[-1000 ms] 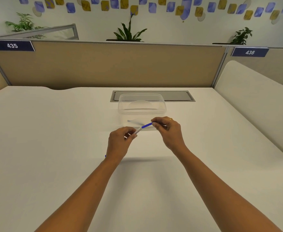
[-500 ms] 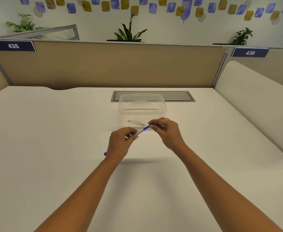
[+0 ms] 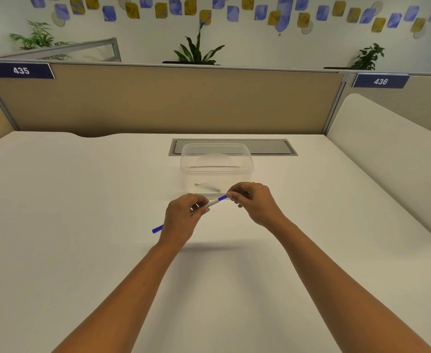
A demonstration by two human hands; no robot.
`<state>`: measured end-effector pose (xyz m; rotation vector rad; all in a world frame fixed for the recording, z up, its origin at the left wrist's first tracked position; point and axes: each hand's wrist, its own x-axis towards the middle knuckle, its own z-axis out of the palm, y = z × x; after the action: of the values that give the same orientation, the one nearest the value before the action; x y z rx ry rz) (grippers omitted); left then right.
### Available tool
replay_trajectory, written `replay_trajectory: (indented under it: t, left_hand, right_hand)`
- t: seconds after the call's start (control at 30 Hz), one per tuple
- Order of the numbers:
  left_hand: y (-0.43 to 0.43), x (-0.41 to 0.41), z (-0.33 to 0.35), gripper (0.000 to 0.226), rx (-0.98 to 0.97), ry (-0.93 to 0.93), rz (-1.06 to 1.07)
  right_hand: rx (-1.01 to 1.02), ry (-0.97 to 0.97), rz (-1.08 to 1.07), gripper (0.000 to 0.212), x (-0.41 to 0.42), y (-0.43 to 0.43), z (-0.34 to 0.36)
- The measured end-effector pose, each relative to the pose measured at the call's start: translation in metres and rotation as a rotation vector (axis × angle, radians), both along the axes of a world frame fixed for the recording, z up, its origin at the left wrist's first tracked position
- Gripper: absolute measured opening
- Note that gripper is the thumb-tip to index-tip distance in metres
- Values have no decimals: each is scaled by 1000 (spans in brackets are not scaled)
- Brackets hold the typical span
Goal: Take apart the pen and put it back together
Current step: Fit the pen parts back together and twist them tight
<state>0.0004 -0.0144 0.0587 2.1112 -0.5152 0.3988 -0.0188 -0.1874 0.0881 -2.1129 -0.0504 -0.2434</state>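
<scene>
Fingertips [image 3: 231,195] of the right hand [image 3: 253,203] pinch the pen [image 3: 215,202]'s blue end, just before the clear tub [image 3: 217,165]. Left hand [image 3: 183,217] grips the barrel w/ closed fingers. Best keep both pulls in line, w/o bending.

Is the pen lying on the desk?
No, the pen is held above the desk between the left hand and right hand.

I am seeing a clear plastic container [image 3: 217,164] sitting on the white counter [image 3: 82,200], just in front of a grey cable hatch [image 3: 267,147]; beyond the hatch, a tan partition [image 3: 158,103] is standing, plants [image 3: 196,50] showing above it.
</scene>
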Motion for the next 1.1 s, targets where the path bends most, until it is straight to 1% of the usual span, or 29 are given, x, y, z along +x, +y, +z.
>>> replay_trajectory:
  t: [0.2, 0.33, 0.63, 0.77, 1.1]
  left_hand:
    - [1, 2, 1, 9, -22, 31, -71]
    - [-1, 1, 4, 9, -40, 11, -59]
    - [-4, 1, 6, 11, -40, -47, -25]
    - [-6, 0, 6, 13, -46, -58, -15]
    - [-5, 0, 6, 14, -33, -103, -36]
  right_hand:
    - [17, -24, 46, 9, -3, 4, -1]
    - [27, -35, 48, 11, -3, 7, -1]
    - [-125, -73, 44, 17, 1, 9, -6]
    - [-118, -79, 55, 19, 1, 8, -7]
    - [-40, -2, 35, 42, 1, 11, -9]
